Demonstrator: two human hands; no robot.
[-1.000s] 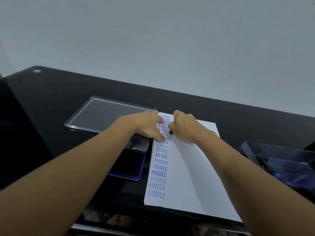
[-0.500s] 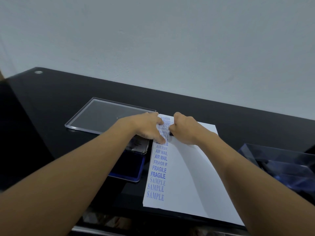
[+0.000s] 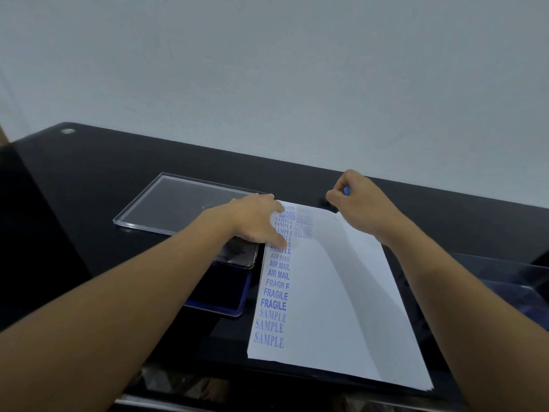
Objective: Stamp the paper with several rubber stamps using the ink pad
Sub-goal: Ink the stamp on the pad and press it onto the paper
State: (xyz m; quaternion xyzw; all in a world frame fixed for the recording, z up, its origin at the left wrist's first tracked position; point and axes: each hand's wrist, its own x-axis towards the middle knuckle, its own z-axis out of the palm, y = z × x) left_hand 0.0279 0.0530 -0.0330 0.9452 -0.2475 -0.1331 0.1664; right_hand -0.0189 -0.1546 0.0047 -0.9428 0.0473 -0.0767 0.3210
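Observation:
A white paper (image 3: 335, 298) lies on the black table (image 3: 89, 179), with a column of blue stamped words down its left edge and a few fainter marks at its top. My left hand (image 3: 258, 221) presses flat on the paper's top left corner. My right hand (image 3: 356, 197) is raised above the paper's far edge, its curled fingers pinching a small rubber stamp (image 3: 346, 190) of which only a blue bit shows. The open blue ink pad (image 3: 219, 295) sits left of the paper, partly under my left forearm.
A clear plastic lid (image 3: 178, 203) lies flat at the back left of the ink pad. A clear, blue-tinted plastic box (image 3: 505, 281) stands at the right edge of the table. A plain wall rises behind the table.
My right hand has lifted the stamp off the paper and moved it up and to the right, leaving new faint marks at the top. My left hand stays pressed on the paper.

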